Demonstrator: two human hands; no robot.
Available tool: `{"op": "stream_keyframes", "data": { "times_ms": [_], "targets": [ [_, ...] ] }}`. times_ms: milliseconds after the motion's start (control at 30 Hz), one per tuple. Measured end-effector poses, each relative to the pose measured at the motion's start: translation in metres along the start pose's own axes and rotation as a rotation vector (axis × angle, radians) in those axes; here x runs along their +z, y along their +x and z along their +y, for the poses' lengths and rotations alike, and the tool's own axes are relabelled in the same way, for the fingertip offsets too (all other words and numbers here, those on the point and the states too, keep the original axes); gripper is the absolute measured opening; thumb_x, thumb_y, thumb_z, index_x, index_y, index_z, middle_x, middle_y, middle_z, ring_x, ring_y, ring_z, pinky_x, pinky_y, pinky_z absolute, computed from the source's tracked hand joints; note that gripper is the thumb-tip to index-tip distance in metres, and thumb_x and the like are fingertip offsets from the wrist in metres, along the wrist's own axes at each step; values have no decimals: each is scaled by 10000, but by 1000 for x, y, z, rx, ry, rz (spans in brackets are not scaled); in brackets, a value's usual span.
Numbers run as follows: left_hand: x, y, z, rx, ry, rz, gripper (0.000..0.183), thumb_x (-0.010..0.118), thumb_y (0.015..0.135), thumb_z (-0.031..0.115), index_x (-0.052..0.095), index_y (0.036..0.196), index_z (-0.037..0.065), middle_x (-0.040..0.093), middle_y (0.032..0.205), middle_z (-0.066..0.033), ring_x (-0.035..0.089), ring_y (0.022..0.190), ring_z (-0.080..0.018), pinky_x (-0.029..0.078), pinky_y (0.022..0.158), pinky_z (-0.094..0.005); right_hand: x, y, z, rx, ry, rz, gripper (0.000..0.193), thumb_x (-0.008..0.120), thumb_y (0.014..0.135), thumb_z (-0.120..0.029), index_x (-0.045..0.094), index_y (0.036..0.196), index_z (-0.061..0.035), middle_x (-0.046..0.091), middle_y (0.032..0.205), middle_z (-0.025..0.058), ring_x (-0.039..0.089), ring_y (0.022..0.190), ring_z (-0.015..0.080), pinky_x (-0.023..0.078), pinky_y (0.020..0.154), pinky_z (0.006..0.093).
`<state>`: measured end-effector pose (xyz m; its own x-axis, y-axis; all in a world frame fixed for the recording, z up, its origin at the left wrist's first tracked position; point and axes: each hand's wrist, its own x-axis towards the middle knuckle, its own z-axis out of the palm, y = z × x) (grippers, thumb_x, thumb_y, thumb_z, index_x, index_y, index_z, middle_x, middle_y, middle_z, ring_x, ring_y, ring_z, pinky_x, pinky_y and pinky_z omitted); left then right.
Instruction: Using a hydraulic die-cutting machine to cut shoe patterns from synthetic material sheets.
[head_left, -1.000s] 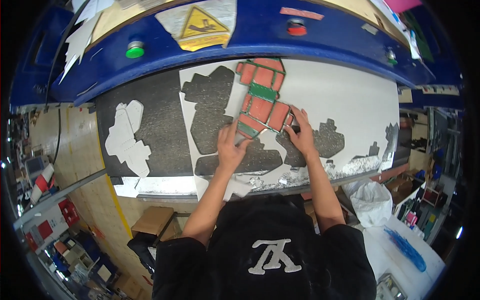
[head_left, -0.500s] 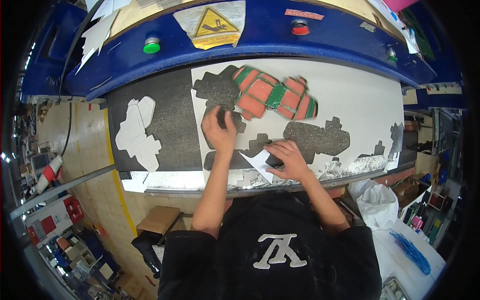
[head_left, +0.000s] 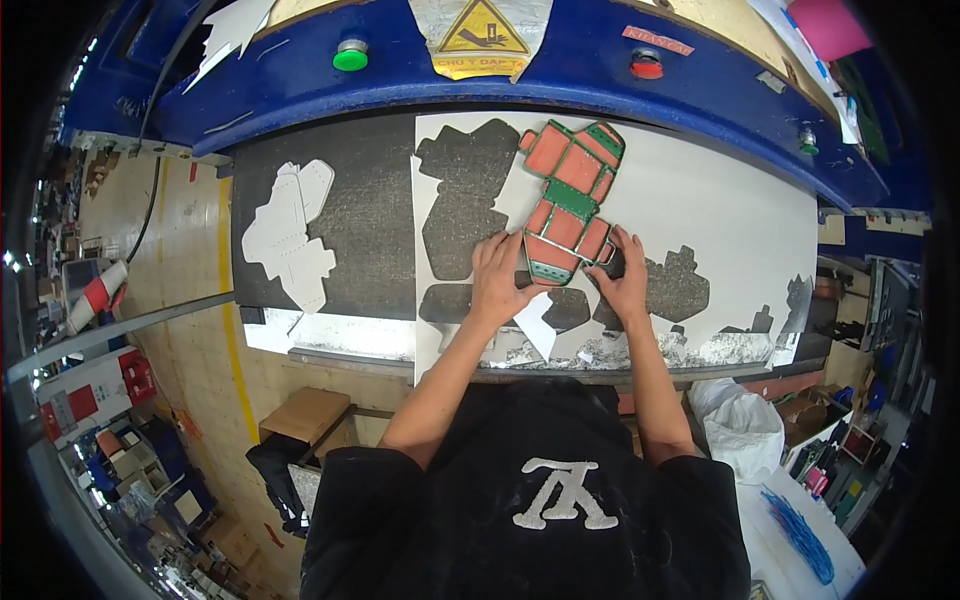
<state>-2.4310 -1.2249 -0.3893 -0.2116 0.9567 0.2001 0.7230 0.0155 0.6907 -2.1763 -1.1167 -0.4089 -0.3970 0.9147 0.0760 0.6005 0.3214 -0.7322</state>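
Observation:
A cutting die [head_left: 572,197] with salmon-coloured foam and green strips lies on the white sheet [head_left: 720,210], its long axis running from the far right towards me. My left hand [head_left: 499,281] grips the left side of its near end. Against the right side of that same end, my right hand [head_left: 624,283] has its thumb and fingers closed on the edge. Shaped cut-outs in the sheet surround the die and show the dark board [head_left: 370,240] beneath. A small white scrap [head_left: 538,326] lies below the left hand.
White cut blanks [head_left: 290,235] lie on the dark board at the left. A blue machine beam [head_left: 590,75] with green and red buttons spans the far side. A white sack [head_left: 740,430] and blue cords [head_left: 800,535] sit at the lower right.
The die has turned from lying crosswise to nearly lengthwise. Both hands have left the sheet and scrap and taken hold of its near end. The whole view has shifted slightly.

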Motion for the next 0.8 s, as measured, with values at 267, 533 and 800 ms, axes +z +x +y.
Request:
{"op": "stream_keyframes", "data": {
  "times_ms": [267,533,800],
  "targets": [
    [19,-11,-37,-29,-138,164,734,898,812,216,622,1452,-12,660,1406,-242,609,1308,-436,468,1148,-509,20,26,-24,-139,-75,47,964,954,750,-268,484,1567,-63,602,1546,152,492,1498,380,199,1299,618],
    [20,-12,-33,-34,-175,201,617,908,808,195,699,1349,-16,707,1347,-223,665,1253,-418,532,1089,-492,10,28,-11,-162,-23,-51,927,908,795,-186,444,1589,-66,541,1573,238,468,1511,402,180,1308,607],
    [24,-14,-36,-13,-134,225,570,947,772,154,745,1280,-6,746,1315,-212,720,1215,-398,570,1061,-461,5,32,-12,-143,-18,-96,1028,877,775,-91,350,1657,-96,486,1624,183,441,1533,373,145,1330,584]
  ]
}}
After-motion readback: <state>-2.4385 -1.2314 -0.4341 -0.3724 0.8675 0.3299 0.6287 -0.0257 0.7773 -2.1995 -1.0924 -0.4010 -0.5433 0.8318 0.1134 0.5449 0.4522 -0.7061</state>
